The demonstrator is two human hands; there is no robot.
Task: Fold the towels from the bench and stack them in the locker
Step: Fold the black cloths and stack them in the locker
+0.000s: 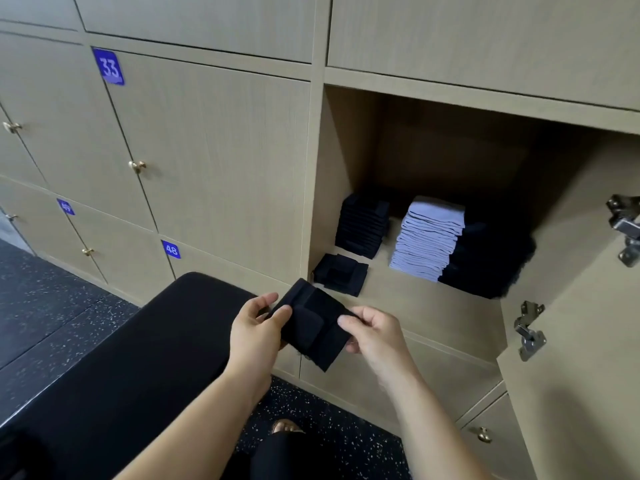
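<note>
A small folded black cloth towel [313, 323] is pinched by left hand [254, 327] and right hand [375, 332]. It is held before the open beige wooden locker [433, 306].

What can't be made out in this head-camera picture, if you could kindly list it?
All head view.
Black towel, pinched by left hand and right hand: layers merge, black on black.
Dark pile beside the light stack: deep shadow hides its count.
Bench: cut off by the lower-left edge; remaining towels unknown.
Lower-left door label: blurred, too small.

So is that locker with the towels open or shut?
Open. The door stands swung out at right, hinges bare, and the towel stacks inside show.
</note>
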